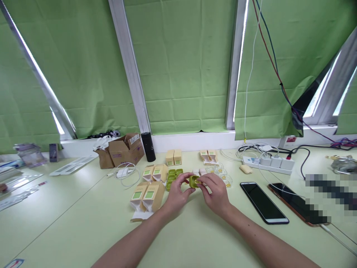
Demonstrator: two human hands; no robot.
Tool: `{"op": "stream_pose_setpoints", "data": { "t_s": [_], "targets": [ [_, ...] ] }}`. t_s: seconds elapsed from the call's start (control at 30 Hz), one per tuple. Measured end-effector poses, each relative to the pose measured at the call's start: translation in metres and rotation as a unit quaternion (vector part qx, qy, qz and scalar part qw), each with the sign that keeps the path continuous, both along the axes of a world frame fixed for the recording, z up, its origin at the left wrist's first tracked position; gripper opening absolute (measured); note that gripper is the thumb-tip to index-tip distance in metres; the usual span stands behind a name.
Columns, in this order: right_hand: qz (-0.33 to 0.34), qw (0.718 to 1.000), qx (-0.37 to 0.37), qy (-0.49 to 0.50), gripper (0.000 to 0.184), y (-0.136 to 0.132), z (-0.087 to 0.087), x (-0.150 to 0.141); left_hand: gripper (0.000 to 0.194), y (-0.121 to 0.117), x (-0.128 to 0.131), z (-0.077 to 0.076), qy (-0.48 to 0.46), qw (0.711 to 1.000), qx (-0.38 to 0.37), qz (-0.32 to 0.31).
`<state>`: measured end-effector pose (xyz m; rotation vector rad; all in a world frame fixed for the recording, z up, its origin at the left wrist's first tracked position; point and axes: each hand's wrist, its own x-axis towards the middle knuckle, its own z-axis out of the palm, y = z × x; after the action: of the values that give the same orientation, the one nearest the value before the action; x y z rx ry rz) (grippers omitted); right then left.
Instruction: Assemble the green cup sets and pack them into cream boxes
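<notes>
My left hand (178, 191) is closed on a small olive-green square cup (193, 181), held above the table with its opening towards me. My right hand (214, 191) pinches at the cup's right side. A small yellowish bit shows at those fingertips, too small to name. Behind my left hand stand several more green square cups (171, 178) in rows. Beyond my right hand lie clear plastic domes with yellow bits inside (223, 175), and small white pieces (198, 171) sit beside them, partly hidden by my fingers.
Cream boxes with green windows (150, 195) stand left of my hands, others (173, 157) farther back. A cardboard box (126, 149) and black bottle (148, 147) are behind. Rightwards lie two phones (263, 201) and a power strip (269, 165) with cables. Part of another person's hand (2, 187) shows far left.
</notes>
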<state>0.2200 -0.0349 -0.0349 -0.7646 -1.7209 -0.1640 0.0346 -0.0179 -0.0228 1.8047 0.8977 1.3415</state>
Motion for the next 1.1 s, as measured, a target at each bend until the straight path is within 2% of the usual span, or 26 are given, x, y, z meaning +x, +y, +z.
{"op": "stream_pose_setpoints", "data": {
  "t_s": [0.1,0.2,0.5,1.1],
  "targets": [
    [-0.057,0.996,0.038,-0.053,0.017,0.0007,0.0011,0.0023,0.048,-0.0027,0.0004,0.0014,0.004,1.0,0.016,0.001],
    [-0.08,0.992,0.053,-0.083,0.017,-0.0001,0.0032,0.0032,0.05,-0.0049,0.0007,0.0042,0.011,1.0,0.027,-0.001],
    [-0.089,0.986,0.063,-0.126,0.017,-0.0012,0.005,0.0037,0.051,-0.0071,0.0007,0.0064,0.029,0.998,0.051,-0.015],
    [-0.07,0.988,0.065,-0.123,0.018,0.0008,0.0024,0.0019,0.053,-0.0102,0.0017,0.0096,0.046,0.997,0.057,-0.021]
  ]
}}
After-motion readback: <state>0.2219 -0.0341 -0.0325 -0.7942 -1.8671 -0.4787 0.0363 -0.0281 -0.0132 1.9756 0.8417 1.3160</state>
